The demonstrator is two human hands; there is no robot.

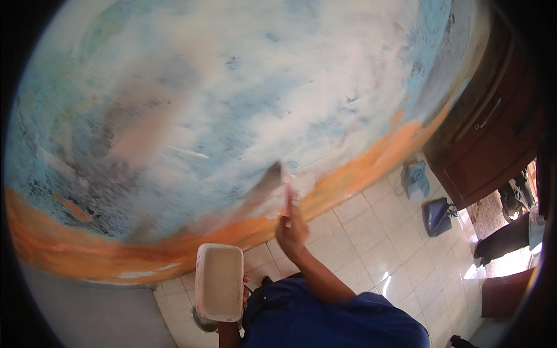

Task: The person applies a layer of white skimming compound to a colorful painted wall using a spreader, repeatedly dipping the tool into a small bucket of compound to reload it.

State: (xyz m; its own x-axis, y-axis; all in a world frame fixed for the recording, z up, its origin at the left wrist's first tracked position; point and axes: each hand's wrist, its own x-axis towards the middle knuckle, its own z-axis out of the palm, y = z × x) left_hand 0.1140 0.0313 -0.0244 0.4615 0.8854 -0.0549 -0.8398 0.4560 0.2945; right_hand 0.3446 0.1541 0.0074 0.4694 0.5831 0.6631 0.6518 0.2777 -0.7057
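Observation:
A curved wall (232, 93) fills the view ahead, mottled white and pale blue with an orange band along its foot. My right hand (293, 235) is closed around a pinkish scraper (288, 194), raised at the lower part of the wall. Motion blurs its end, so I cannot tell whether it touches the surface. A dark shadow falls on the wall just left of it. My left hand (246, 292) grips an off-white rectangular tub (200, 278) at its right side; most of that hand is hidden. The inside of the tub looks beige.
Pale tiles (371, 249) cover the floor. A light blue bag (416, 180) and a dark blue bag (438, 217) lie at the right, by a brown door (493, 139). Dark cloth (502, 239) is near a bright opening. A round metal container (201, 320) shows partly beneath the tub.

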